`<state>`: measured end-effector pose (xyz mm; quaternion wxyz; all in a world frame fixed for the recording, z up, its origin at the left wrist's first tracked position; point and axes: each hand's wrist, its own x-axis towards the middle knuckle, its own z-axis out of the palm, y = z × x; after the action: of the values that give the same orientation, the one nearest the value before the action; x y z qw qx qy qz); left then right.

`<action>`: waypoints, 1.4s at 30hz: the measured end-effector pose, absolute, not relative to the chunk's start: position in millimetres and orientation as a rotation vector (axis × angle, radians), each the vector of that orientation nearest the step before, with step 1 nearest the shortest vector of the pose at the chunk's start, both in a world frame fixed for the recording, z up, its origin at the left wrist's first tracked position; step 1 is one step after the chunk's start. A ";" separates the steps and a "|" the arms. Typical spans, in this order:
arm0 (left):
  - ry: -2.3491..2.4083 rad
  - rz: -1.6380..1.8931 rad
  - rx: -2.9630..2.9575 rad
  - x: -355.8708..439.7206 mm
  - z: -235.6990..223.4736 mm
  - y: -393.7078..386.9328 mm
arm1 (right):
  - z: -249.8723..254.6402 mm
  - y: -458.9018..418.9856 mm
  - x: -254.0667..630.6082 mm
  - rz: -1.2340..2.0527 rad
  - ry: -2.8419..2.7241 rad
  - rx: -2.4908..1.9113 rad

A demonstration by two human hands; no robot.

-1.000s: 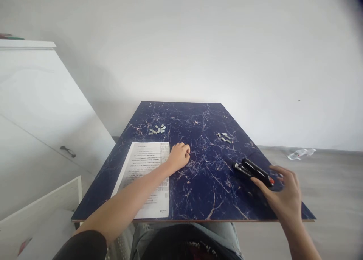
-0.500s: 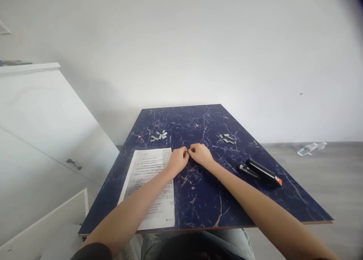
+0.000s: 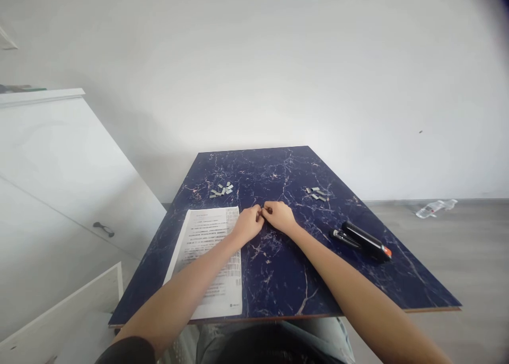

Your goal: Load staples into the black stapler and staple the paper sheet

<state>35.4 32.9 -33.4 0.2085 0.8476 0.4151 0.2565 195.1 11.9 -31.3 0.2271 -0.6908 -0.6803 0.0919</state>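
My left hand (image 3: 248,222) is closed just beyond the right edge of the printed sheet of paper (image 3: 212,263), its forearm crossing over the page. My right hand (image 3: 279,215) is also closed, and its fingertips meet those of my left hand above the table. Whatever may be pinched between the fingers is too small or hidden to make out. To the right of my right forearm lies a black stapler (image 3: 368,241) with an orange-red tip, its arms spread apart.
Small pale staple strips (image 3: 221,189) lie scattered past the paper, and a second group of strips (image 3: 316,193) lies further right on the dark blue marbled table (image 3: 274,165). A white cabinet (image 3: 51,157) stands left. A clear plastic bottle (image 3: 435,209) is on the floor.
My right hand has let go of the stapler and moved left to meet my left hand. The stapler stays on the table. Over the last half second the hands have hardly moved.
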 end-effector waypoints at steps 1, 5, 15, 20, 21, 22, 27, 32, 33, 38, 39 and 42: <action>1.157 0.710 2.359 35.5 -33.3 33.1 | -31.4 11.9 194.8 0.253 -1.875 -1.899; 1.164 0.706 2.348 35.5 -32.7 33.2 | -30.7 11.0 193.6 0.250 -1.868 -1.900; 1.180 0.682 2.356 35.4 -30.6 31.6 | -28.8 9.4 192.9 0.260 -1.878 -1.915; 1.184 0.677 2.355 35.5 -30.2 31.0 | -28.2 9.0 192.4 0.270 -1.871 -1.923; 1.183 0.677 2.353 35.5 -30.1 31.0 | -28.0 9.0 192.2 0.273 -1.869 -1.923; 1.182 0.677 2.352 35.5 -30.1 31.0 | -27.9 8.9 192.1 0.273 -1.867 -1.922; 1.179 0.678 2.350 35.6 -30.3 31.2 | -27.8 8.5 191.9 0.263 -1.863 -1.914; 1.173 0.683 2.335 35.3 -29.6 30.8 | -27.2 8.5 191.5 0.272 -1.860 -1.917; 1.167 0.685 2.333 35.3 -29.4 30.7 | -26.6 8.5 191.4 0.272 -1.859 -1.920; 1.151 0.690 2.343 34.9 -28.8 30.5 | -20.1 2.7 189.3 0.258 -1.934 -1.944; 1.142 0.696 2.348 34.7 -28.9 30.3 | -18.7 -0.5 187.8 0.232 -1.980 -1.943; 1.105 0.717 2.364 33.9 -29.0 29.7 | -15.5 -16.3 180.4 0.118 -2.142 -1.945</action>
<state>33.9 29.7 -29.0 0.2158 0.8529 0.3988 0.2588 180.4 -16.3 -15.5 0.1225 -0.6667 -0.7341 0.0403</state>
